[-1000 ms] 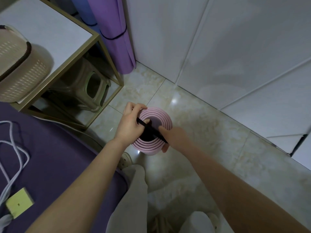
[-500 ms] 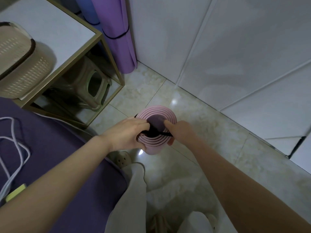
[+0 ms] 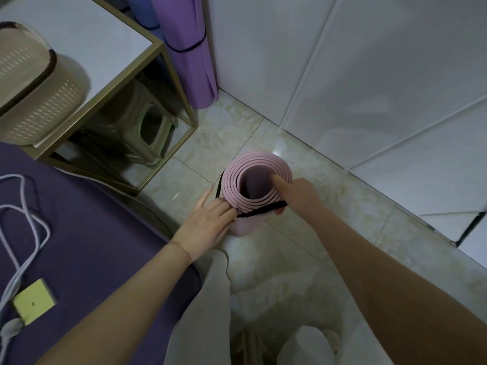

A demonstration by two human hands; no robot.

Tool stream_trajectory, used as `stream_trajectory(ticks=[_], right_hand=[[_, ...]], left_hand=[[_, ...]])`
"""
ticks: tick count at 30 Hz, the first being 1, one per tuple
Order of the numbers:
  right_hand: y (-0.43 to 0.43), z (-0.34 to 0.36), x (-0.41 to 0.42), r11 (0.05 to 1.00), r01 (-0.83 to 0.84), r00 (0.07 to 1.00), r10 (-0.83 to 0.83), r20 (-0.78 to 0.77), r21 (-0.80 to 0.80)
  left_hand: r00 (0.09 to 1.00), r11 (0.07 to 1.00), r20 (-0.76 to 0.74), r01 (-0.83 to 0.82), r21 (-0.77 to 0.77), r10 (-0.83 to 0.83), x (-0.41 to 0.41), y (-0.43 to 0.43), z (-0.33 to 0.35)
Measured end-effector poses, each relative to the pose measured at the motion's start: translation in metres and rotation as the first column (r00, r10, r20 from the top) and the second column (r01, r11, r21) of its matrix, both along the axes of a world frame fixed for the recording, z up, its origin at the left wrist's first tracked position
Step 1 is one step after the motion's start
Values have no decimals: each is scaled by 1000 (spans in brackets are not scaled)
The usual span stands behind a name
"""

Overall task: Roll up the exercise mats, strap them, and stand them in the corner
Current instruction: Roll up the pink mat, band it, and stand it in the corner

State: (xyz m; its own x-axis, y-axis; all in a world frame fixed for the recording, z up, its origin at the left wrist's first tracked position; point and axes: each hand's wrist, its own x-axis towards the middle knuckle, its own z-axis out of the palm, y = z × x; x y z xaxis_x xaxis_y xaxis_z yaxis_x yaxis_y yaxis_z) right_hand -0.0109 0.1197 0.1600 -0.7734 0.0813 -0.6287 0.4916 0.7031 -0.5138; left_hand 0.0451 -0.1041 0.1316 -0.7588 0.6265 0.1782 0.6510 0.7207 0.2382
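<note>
The black strap [image 3: 259,210], stretched across the pink mat's [image 3: 247,226] mouth 0.5 s ago, now rings its outside. The left hand [image 3: 205,225] lays straight fingers [image 3: 224,209] on it, holding nothing; the right hand [image 3: 299,197] pinches the rim. Strapped, the mat stands on the floor [image 3: 329,233], apart from the purple mat [image 3: 189,64] in the corner.

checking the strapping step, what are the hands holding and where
The right hand pinches the pink mat at its top rim, index finger inside, thumb outside by the black strap. The left hand only presses flat fingers against its side.
</note>
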Motion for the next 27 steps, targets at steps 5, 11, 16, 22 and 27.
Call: stream_trajectory(ticks=[5, 11, 16, 22, 27], right_hand=[[4, -2, -2, 999, 7, 1000, -7, 3, 37], [12, 5, -4, 999, 15, 1000, -15, -10, 28], [4, 11, -8, 999, -48, 999, 48, 13, 10], [-6, 10, -7, 998, -57, 998, 57, 19, -12], [-13, 7, -2, 996, -60, 998, 61, 28, -59]], left_hand=[[990, 991, 91, 113, -76, -106, 7, -2, -2], [954, 843, 141, 300, -448, -264, 8, 5, 4], [959, 816, 242, 258, -518, -149, 26, -6, -9], [800, 918, 586, -319, 237, 126, 14, -16, 6], [441, 327, 790, -889, 320, 425, -24, 10, 30]])
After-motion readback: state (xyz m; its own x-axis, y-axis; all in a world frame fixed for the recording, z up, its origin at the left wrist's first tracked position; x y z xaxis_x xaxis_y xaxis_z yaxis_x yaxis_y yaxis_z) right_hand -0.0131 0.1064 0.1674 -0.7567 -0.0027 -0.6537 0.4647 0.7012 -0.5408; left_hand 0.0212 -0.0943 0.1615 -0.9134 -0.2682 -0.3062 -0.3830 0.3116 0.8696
